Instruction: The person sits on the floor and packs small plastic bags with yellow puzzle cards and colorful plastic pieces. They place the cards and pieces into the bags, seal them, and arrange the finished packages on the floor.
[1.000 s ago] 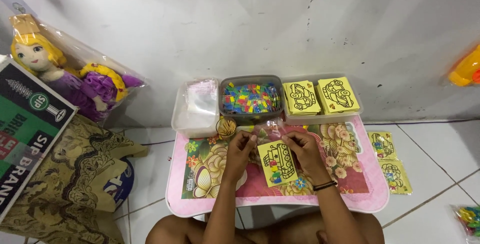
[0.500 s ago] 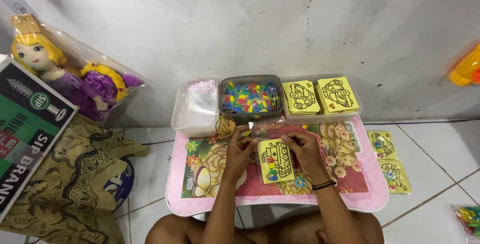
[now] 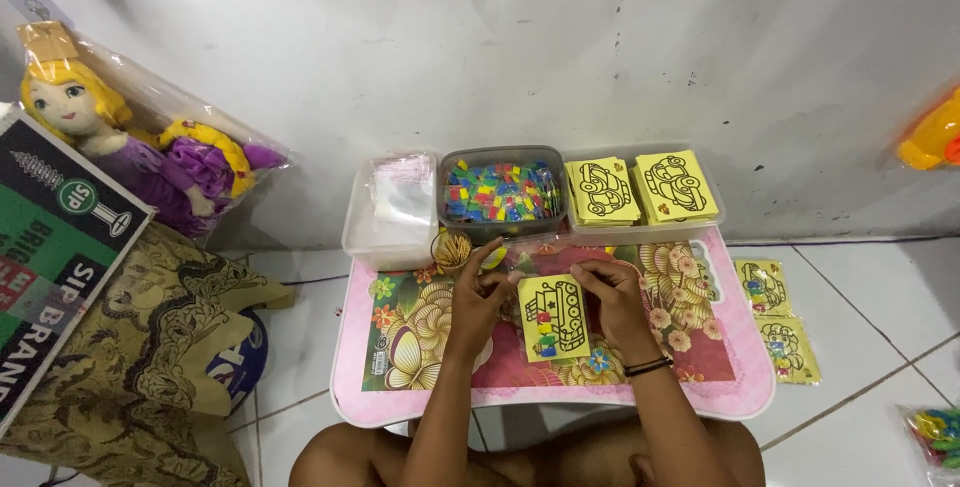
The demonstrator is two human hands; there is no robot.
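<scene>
— Looking at the hands first: what are they doing?

— Both rest on the small pink worktop (image 3: 745, 387) with its flower print. The left hand (image 3: 478, 292) and the right hand (image 3: 612, 297) sit on either side of a yellow card (image 3: 553, 317) printed with a black line drawing of a vehicle. The right hand's fingers pinch the card's upper right edge. The left hand's fingertips are bent together near the card's upper left corner; whether they grip the card or something tiny, I cannot tell.

— Where does the card lie?

— Flat on the worktop, about the middle, between the two hands. A few small coloured bits show along its left side.

— And behind it?

— Three containers in a row against the wall. A clear tub (image 3: 365, 232) on the left holds plastic bags, a grey tub (image 3: 500, 192) in the middle is full of small coloured pieces, and a clear tray (image 3: 712, 209) on the right carries two stacks of yellow cards (image 3: 640, 187).

— Anything on the floor?

— Two packed yellow cards (image 3: 778, 317) lie on the tiles to the right of the worktop. To the left, a doll in a plastic bag (image 3: 120, 137) leans on the wall beside a cardboard box (image 3: 50, 247) and a patterned cloth (image 3: 130, 347).
</scene>
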